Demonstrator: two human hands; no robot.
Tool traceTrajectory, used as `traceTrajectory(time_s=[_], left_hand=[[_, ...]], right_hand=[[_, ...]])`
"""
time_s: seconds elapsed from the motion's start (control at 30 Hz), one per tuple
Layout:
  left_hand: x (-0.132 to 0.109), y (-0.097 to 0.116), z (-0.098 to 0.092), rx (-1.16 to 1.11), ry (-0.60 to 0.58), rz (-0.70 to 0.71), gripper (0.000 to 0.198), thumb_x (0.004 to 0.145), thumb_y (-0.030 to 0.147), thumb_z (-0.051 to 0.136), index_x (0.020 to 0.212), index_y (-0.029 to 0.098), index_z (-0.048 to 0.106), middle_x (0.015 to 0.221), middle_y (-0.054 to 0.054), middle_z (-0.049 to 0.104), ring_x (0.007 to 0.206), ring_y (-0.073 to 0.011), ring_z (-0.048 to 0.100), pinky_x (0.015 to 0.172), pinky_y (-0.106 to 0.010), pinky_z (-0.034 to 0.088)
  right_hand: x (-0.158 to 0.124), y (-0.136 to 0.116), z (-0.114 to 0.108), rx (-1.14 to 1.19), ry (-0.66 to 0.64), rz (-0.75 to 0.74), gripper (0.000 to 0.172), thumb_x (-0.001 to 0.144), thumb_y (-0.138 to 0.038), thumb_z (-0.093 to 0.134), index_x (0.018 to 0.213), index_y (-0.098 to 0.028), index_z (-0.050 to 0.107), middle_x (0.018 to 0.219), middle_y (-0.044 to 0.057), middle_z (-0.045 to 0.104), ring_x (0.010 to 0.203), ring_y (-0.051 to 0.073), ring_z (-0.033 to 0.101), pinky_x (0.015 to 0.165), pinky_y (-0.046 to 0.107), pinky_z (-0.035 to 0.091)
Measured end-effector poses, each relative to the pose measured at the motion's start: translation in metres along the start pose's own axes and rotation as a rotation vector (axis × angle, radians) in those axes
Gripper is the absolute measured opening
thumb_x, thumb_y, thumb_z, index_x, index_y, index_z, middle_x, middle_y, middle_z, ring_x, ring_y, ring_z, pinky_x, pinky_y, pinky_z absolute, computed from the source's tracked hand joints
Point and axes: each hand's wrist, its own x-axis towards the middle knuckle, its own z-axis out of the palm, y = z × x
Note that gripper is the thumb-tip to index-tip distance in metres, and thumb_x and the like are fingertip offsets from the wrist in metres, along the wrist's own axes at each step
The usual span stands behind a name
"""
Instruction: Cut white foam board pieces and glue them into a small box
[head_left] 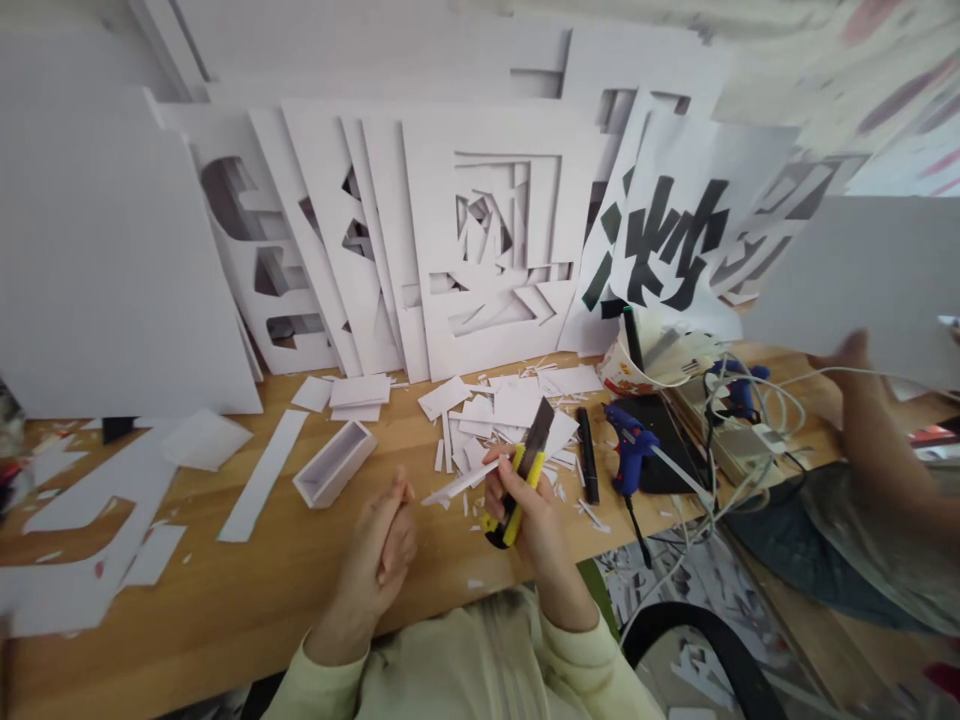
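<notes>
My right hand (534,515) grips a yellow and black utility knife (516,505), its dark blade pointing up and away from me. A thin white strip (457,487) reaches left from the fingertips of that hand; whether they pinch it I cannot tell. To the left, my left hand (390,535) is closed above the table, fingers curled in, and what it may hold is hidden. Just beyond it lies a small open white box (334,463). White offcuts (487,410) are heaped behind the knife.
A black marker (587,455) and a blue glue gun (630,445) lie to the right, near tangled cables. Cut-out white boards (431,330) lean along the back. A paper bucket (619,370) holds scraps. At far right, another person's hand (855,360) touches a large board.
</notes>
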Motion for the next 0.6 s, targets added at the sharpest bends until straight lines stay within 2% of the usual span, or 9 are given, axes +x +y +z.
traceTrajectory(time_s=[0.1,0.17,0.23,0.3,0.37,0.47,0.53,0.6], left_hand=[[0.003,0.002,0.013,0.121,-0.069,-0.054,0.062,0.065,0.076,0.081,0.07,0.019,0.06,0.034,0.015,0.026,0.031,-0.0002,0.009,0.036,-0.018,0.006],[0.002,0.003,0.023,0.204,-0.12,-0.111,0.066,0.057,0.079,0.082,0.068,0.017,0.064,0.038,0.011,0.035,0.033,-0.001,0.016,0.036,-0.019,0.009],[-0.001,0.003,0.029,0.268,-0.117,-0.116,0.063,0.057,0.075,0.085,0.072,0.016,0.069,0.044,0.006,0.045,0.035,-0.0042,0.028,0.037,-0.02,0.015],[-0.005,0.002,0.029,0.318,-0.03,-0.077,0.059,0.064,0.072,0.084,0.087,0.019,0.074,0.054,0.002,0.055,0.041,-0.009,0.041,0.038,-0.022,0.022],[-0.009,0.0,0.025,0.367,0.101,-0.034,0.063,0.069,0.073,0.08,0.106,0.022,0.074,0.07,-0.002,0.069,0.052,-0.0146,0.056,0.041,-0.023,0.031],[-0.014,-0.001,0.021,0.437,0.262,0.064,0.075,0.067,0.078,0.078,0.115,0.021,0.073,0.109,-0.009,0.078,0.09,-0.0252,0.072,0.058,-0.025,0.05],[-0.019,-0.001,0.022,0.48,0.312,0.12,0.078,0.065,0.079,0.078,0.115,0.019,0.074,0.127,-0.012,0.075,0.113,-0.0312,0.07,0.071,-0.027,0.055],[-0.023,-0.003,0.026,0.516,0.354,0.134,0.076,0.069,0.078,0.074,0.117,0.019,0.074,0.135,-0.013,0.073,0.122,-0.0344,0.068,0.078,-0.031,0.058]], right_hand=[[-0.003,-0.003,-0.001,-0.09,-0.076,-0.019,0.044,0.08,-0.06,0.081,0.089,-0.019,0.068,0.057,-0.007,0.047,0.046,0.008,0.037,0.045,0.021,0.025],[-0.006,-0.004,0.0,-0.156,-0.126,-0.03,0.043,0.081,-0.06,0.08,0.088,-0.018,0.069,0.056,-0.007,0.047,0.047,0.009,0.038,0.046,0.023,0.026],[-0.008,-0.005,-0.002,-0.199,-0.144,-0.048,0.042,0.084,-0.059,0.078,0.094,-0.019,0.069,0.057,-0.007,0.046,0.049,0.01,0.037,0.048,0.024,0.027],[-0.01,-0.008,-0.006,-0.292,-0.112,-0.111,0.042,0.089,-0.058,0.073,0.107,-0.021,0.068,0.062,-0.007,0.047,0.052,0.011,0.039,0.051,0.024,0.029],[-0.012,-0.01,-0.013,-0.562,-0.063,-0.273,0.046,0.095,-0.064,0.063,0.113,-0.021,0.066,0.066,-0.006,0.051,0.056,0.013,0.043,0.055,0.026,0.029],[-0.015,-0.012,-0.022,-0.976,-0.026,-0.506,0.064,0.096,-0.079,0.043,0.088,-0.02,0.065,0.063,-0.002,0.051,0.057,0.015,0.044,0.057,0.029,0.026],[-0.016,-0.011,-0.023,-1.036,-0.023,-0.534,0.068,0.095,-0.082,0.041,0.074,-0.02,0.06,0.059,-0.001,0.048,0.055,0.016,0.043,0.057,0.029,0.022],[-0.016,-0.01,-0.022,-1.041,-0.025,-0.526,0.067,0.095,-0.081,0.042,0.07,-0.02,0.057,0.058,-0.001,0.049,0.055,0.015,0.044,0.057,0.029,0.021]])
